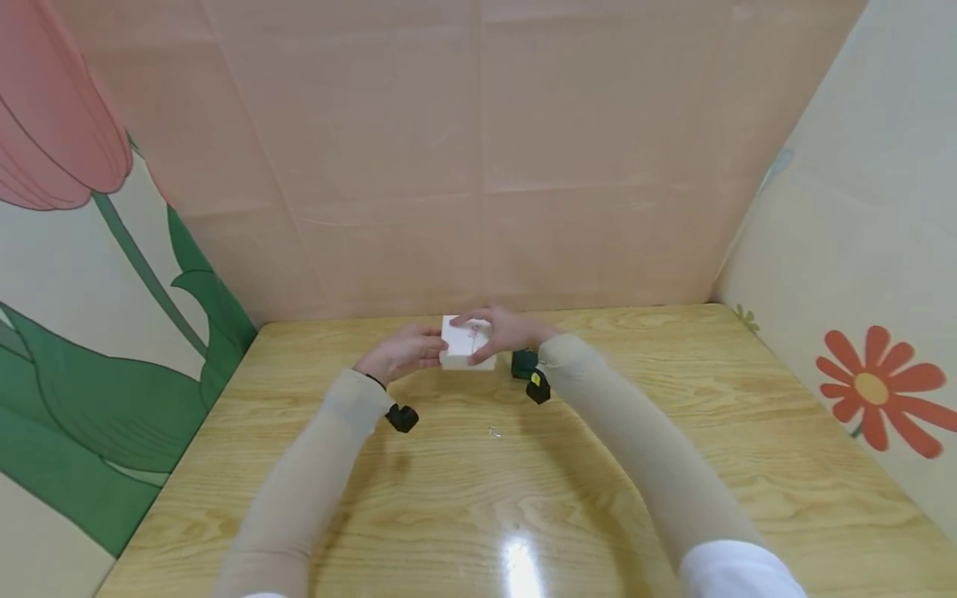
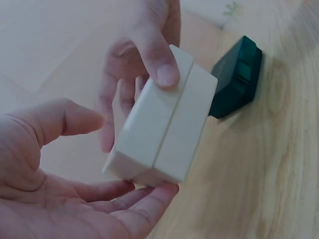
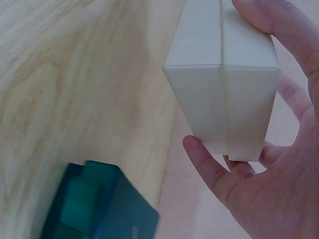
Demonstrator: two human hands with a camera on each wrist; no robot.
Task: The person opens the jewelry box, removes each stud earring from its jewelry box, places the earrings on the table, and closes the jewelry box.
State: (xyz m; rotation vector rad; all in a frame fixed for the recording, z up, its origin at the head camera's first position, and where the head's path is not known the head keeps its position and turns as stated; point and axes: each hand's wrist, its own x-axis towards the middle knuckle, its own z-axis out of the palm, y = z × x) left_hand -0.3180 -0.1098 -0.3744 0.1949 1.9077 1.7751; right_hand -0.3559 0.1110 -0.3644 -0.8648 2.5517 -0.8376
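A small white lidded box is held up near the back of the table, with a pink mark on its top. My right hand grips it across the lid, thumb on the near side and fingers at the far side. In the left wrist view a seam runs between lid and base, and the two are together. My left hand touches the box's left end with its fingertips from below, the thumb standing apart from it. A dark green box lies beside the right wrist.
A tiny shiny object, too small to make out, lies on the wooden table nearer to me. A pink-beige wall covering rises behind the back edge. Flower-painted panels stand at both sides.
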